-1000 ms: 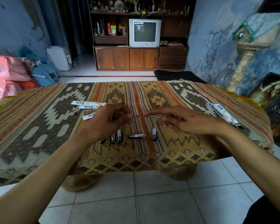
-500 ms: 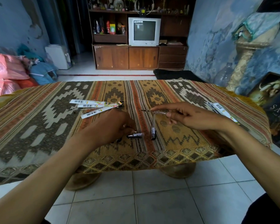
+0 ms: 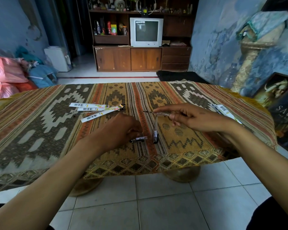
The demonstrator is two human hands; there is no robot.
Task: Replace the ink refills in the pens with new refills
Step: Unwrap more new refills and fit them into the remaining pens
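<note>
Low in the centre of the frame, the left hand [image 3: 121, 130] is curled down over the woven tablecloth [image 3: 40, 130], its fingertips at a short black pen barrel [image 3: 138, 139] lying crosswise; whether it grips that piece or only touches it I cannot tell. Just right of it a second pen [image 3: 155, 131] lies pointing away, its clear tube toward the far side. Above that, at mid-frame, the right hand [image 3: 193, 118] pinches a thin ink refill [image 3: 156, 113] between thumb and fingers, tip aimed left. Judging by the loose parts, the job is midway: at least one pen is apart, a refill is out and in hand, and reassembly remains. Further back at centre left lie several flat white refill packets [image 3: 96, 110] with barcodes and a red-and-yellow brand mark too small to read; more packets [image 3: 223, 110] sit at the right edge. The barrel's white lettering is illegible. At far right a dark book [image 3: 284, 113] shows "SAUV". A television [image 3: 146, 32] stands at the back.
</note>
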